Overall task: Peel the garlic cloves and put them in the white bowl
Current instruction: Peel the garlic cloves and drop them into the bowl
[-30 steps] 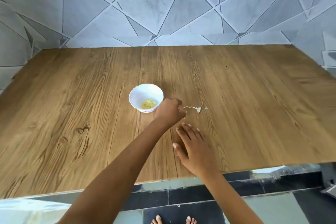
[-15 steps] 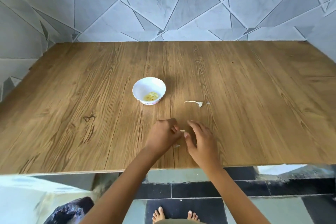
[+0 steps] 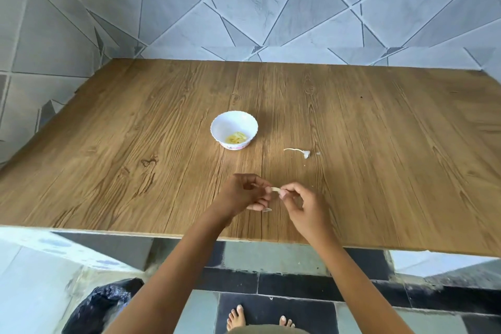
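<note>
In the lower middle of the frame, just above the near edge of the counter [image 3: 379,144], the left hand [image 3: 241,194] and right hand [image 3: 306,209] meet. Each grip is closed in a thumb-and-finger pinch on one pale garlic clove [image 3: 276,189] held between them. Above the hands and slightly left stands the white bowl [image 3: 217,127], upright, with yellowish peeled cloves [image 3: 237,138] at its bottom; a reddish pattern rings its base, too small to read. Right of the bowl lies a thin strip of garlic skin [image 3: 296,151] with small flakes. At lower left, below the counter edge, a black bag [image 3: 100,306] shows
</note>
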